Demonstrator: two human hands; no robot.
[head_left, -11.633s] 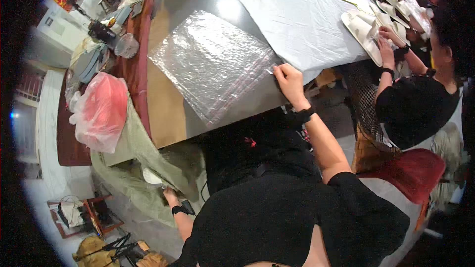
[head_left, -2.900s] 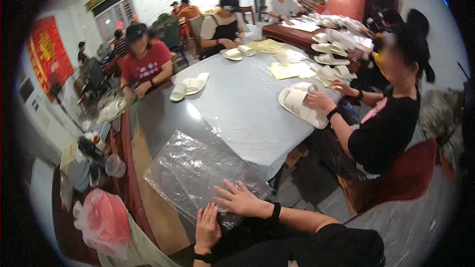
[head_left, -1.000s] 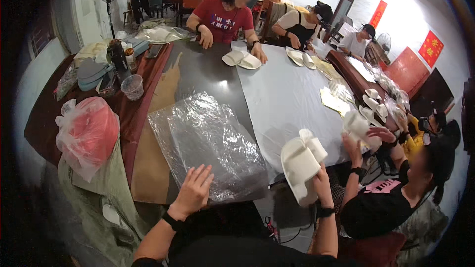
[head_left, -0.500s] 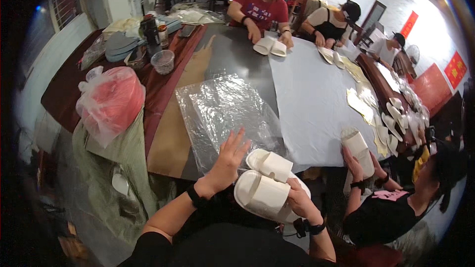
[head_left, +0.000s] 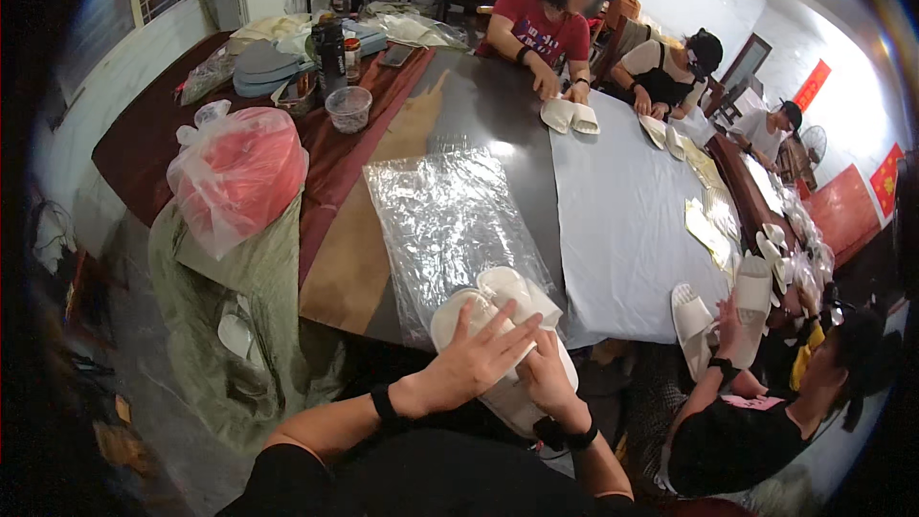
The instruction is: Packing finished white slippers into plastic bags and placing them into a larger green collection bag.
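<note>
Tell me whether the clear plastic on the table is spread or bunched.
Spread: the clear plastic lies flat on the table, wrinkled and shiny, its near edge partly hidden by the white slippers.

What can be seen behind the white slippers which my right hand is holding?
Behind the white slippers, clear plastic lies on the dark grey table top. The plastic's near edge is partly covered by them and cannot be seen there.

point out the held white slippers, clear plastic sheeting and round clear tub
White slippers [head_left: 512, 409], head view: lower end.
Clear plastic sheeting [head_left: 454, 220], head view: middle.
Round clear tub [head_left: 348, 115], head view: front wall.
</note>
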